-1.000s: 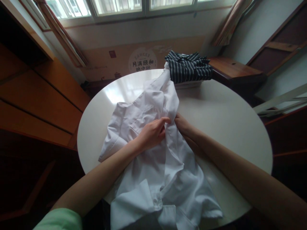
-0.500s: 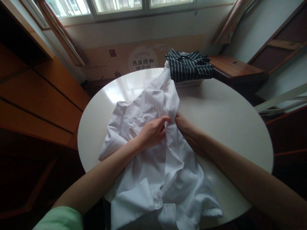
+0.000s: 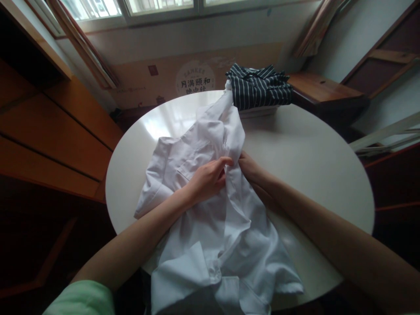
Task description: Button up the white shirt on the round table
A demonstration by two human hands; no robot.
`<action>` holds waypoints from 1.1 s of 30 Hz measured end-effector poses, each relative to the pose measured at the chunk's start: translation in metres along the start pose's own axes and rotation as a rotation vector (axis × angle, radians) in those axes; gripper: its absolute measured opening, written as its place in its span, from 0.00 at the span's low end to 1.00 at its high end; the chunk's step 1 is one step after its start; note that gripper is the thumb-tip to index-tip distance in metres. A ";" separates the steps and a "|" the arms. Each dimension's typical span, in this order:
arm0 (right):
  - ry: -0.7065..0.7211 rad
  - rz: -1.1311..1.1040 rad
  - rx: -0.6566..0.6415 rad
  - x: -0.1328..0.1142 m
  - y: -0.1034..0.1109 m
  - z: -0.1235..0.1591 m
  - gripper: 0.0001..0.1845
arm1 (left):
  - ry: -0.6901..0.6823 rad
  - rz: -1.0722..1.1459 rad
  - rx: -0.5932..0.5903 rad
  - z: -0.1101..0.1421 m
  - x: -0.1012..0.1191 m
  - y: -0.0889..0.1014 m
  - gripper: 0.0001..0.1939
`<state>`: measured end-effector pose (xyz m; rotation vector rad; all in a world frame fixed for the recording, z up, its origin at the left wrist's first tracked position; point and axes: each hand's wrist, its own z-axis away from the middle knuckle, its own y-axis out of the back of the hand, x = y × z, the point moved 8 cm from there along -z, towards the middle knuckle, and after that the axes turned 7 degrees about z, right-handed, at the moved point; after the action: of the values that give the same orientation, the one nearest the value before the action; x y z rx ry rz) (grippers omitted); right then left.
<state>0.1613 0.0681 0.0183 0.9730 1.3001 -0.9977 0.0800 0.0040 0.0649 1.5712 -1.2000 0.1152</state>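
Observation:
A white collared shirt (image 3: 197,227) lies spread over the round white table (image 3: 311,166), its collar at the near edge and one end reaching toward the far side. My left hand (image 3: 210,177) is closed on the shirt's front strip near the middle, thumb on top and fingers curled into the cloth. On the other side of that strip is my right hand (image 3: 249,167); its fingers are hidden behind and under the white fabric, so their grip cannot be seen.
A folded black-and-white striped garment (image 3: 259,87) sits on a pile at the table's far edge. Behind stand a printed cardboard panel (image 3: 144,83) and a window. A wooden cabinet (image 3: 59,135) is on the left, a brown wooden stand (image 3: 323,89) on the right.
Both hands stay at the same spot on the shirt, and the cloth lies almost as before. Only the camera's view has shifted slightly.

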 end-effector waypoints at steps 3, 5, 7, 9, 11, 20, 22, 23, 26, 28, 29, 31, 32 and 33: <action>0.008 0.011 0.013 0.000 0.001 0.000 0.12 | 0.000 -0.001 -0.002 0.000 0.000 0.000 0.13; 0.011 0.009 0.004 -0.001 0.000 0.001 0.12 | 0.002 0.003 -0.004 0.000 -0.001 0.000 0.13; 0.010 0.012 -0.004 -0.004 -0.001 0.003 0.12 | 0.007 0.007 -0.006 0.000 -0.001 0.000 0.13; -0.009 0.028 -0.010 -0.005 -0.001 0.004 0.12 | 0.017 0.009 -0.011 0.000 -0.001 -0.001 0.13; -0.033 0.039 -0.014 -0.003 0.000 0.004 0.11 | 0.023 0.007 -0.012 0.000 -0.002 -0.001 0.13; -0.069 -0.024 -0.026 0.013 0.001 0.005 0.26 | 0.020 -0.003 -0.011 -0.001 0.000 -0.001 0.13; -0.062 -0.024 -0.025 0.007 -0.001 0.007 0.28 | 0.015 -0.003 -0.011 -0.001 0.000 -0.001 0.13; -0.053 -0.022 -0.021 0.003 -0.002 0.007 0.28 | 0.012 -0.002 -0.010 -0.001 0.000 -0.001 0.13; -0.021 -0.036 -0.005 -0.007 -0.005 0.007 0.27 | 0.003 -0.001 -0.006 0.000 0.000 -0.001 0.15; 0.003 -0.064 0.002 -0.012 -0.006 0.007 0.27 | 0.001 0.000 -0.006 0.000 0.000 -0.001 0.16; 0.012 -0.082 0.005 -0.014 -0.006 0.007 0.28 | -0.002 0.001 -0.004 0.000 0.000 -0.001 0.16; 0.009 -0.112 0.001 -0.014 -0.006 0.007 0.30 | -0.009 0.002 0.001 0.000 0.001 0.000 0.16; -0.004 -0.120 -0.009 -0.013 -0.007 0.007 0.32 | -0.013 -0.001 0.004 0.000 0.001 0.000 0.16; -0.021 -0.125 -0.024 -0.012 -0.008 0.007 0.34 | -0.016 -0.004 0.006 0.000 0.001 0.000 0.16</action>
<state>0.1551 0.0596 0.0308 0.8688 1.3657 -1.0821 0.0805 0.0038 0.0657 1.5825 -1.2093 0.1037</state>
